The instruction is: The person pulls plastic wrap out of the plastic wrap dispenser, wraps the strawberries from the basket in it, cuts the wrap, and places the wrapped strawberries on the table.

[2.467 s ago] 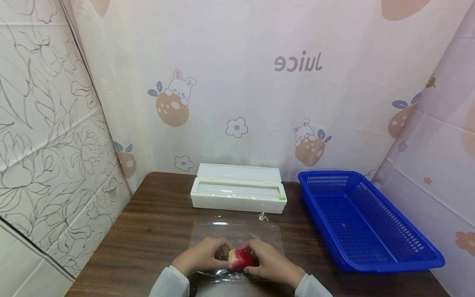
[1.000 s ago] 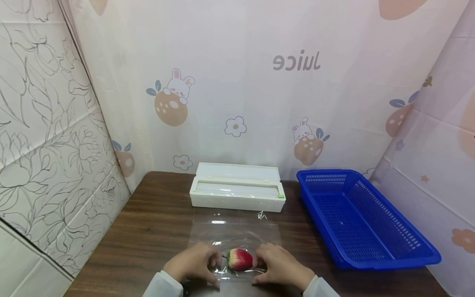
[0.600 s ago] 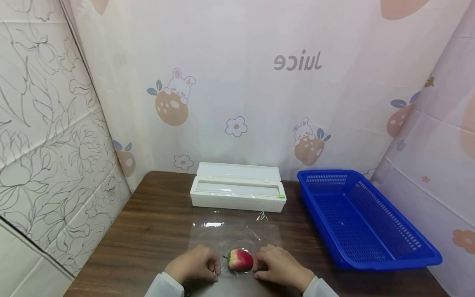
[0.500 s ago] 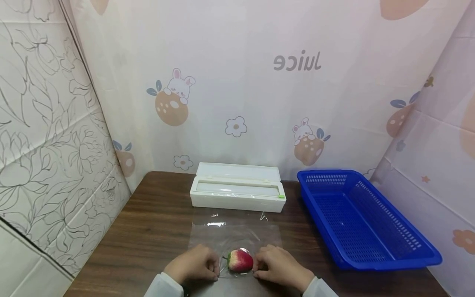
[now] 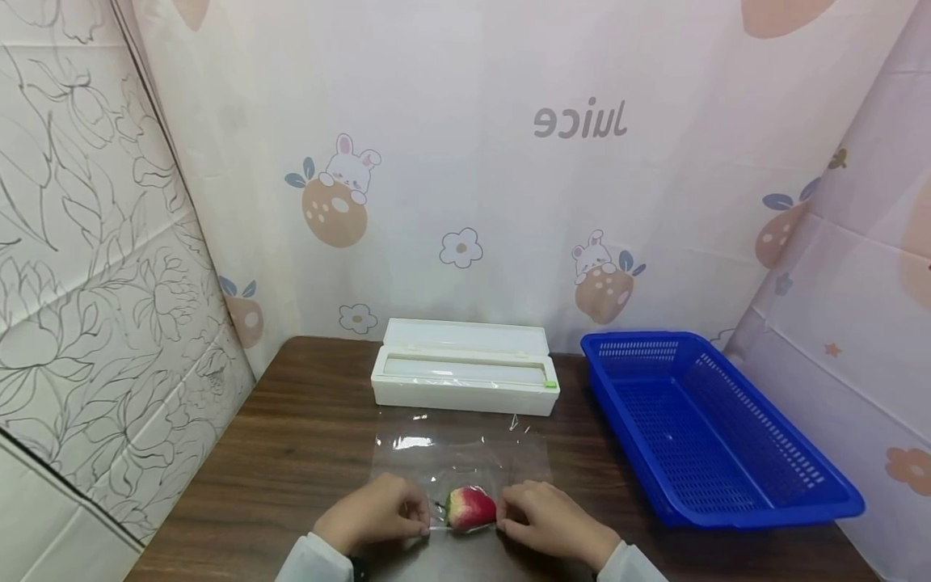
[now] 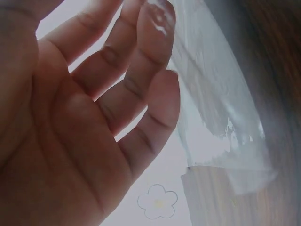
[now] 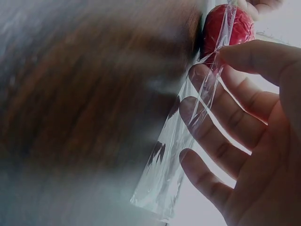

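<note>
A red fruit (image 5: 470, 509), yellowish toward its stem, lies on a sheet of clear plastic wrap (image 5: 407, 461) near the front of the table. At the fruit's left, my left hand (image 5: 378, 511) pinches the wrap with its fingertips. My right hand (image 5: 549, 521), at the fruit's right end, pinches the wrap between thumb and forefinger. The right wrist view shows film (image 7: 164, 165) stretched across those fingers beside the red fruit (image 7: 225, 28). In the left wrist view the film (image 6: 211, 94) runs past the fingertips; the thumb tip is out of frame there.
Behind the wrap stands a white wrap dispenser box (image 5: 465, 398) with its lid raised and a green slider (image 5: 550, 384). A blue perforated basket (image 5: 778, 517) stands on the right. Patterned sheets close off the back and sides of the wooden table (image 5: 291, 453).
Both hands held the fruit at first, then moved apart to its sides and took hold of the wrap. Now the wrap is lifted slightly and its glints have shifted.
</note>
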{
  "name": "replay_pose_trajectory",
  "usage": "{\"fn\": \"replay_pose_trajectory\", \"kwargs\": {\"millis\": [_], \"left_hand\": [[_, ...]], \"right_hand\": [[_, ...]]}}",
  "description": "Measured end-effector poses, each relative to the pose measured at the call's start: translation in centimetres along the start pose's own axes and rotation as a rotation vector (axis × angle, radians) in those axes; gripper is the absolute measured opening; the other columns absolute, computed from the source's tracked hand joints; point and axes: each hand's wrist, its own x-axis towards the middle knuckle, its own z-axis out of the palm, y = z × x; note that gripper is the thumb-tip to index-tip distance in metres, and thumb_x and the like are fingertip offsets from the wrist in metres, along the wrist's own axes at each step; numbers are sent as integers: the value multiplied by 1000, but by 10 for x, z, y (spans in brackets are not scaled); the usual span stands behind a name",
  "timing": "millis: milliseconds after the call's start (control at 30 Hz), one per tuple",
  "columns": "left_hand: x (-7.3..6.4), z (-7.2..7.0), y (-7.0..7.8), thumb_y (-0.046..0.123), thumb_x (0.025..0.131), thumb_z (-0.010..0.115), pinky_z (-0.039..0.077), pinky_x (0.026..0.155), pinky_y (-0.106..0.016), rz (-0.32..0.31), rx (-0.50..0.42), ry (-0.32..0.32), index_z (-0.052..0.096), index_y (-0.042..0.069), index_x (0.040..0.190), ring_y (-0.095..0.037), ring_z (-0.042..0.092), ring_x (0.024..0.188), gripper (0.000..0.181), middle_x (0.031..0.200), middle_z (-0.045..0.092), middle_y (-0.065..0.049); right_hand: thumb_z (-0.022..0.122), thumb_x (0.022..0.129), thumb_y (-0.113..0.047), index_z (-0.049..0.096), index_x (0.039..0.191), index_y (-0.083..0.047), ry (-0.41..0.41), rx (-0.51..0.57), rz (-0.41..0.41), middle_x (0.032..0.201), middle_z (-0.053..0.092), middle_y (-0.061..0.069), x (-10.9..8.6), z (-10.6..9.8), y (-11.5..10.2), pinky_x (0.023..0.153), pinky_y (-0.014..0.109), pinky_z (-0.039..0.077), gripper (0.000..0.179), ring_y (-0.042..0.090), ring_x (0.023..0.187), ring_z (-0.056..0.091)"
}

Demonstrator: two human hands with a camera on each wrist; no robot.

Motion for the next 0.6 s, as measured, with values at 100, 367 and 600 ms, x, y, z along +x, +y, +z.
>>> {"fn": "replay_pose_trajectory", "kwargs": {"millis": [100,367,600], "left_hand": [[2,1,0,26,74,76,43,49,-17,2,46,37,60,20,74,2,46,57,16,65,54,15],[19,20,13,58,58,78,50,77,-38,-26,351,205,52,20,114,-12,47,94,73,106,52,4],[33,39,24,60,46,81,51,76,-36,17,561,191,48,20,117,-12,43,94,88,104,48,5]], "right_hand": [[65,85,-31,56,78,-33,8,5,2,69,47,-22,1,1,0,55,21,40,11,-1,64,43],[63,86,-33,55,78,-32,-2,35,34,69,49,-22,2,2,0,55,22,42,11,-2,62,43],[64,86,-33,57,78,-31,1,50,50,68,50,-22,3,2,-2,55,22,43,11,-2,62,45]]}}
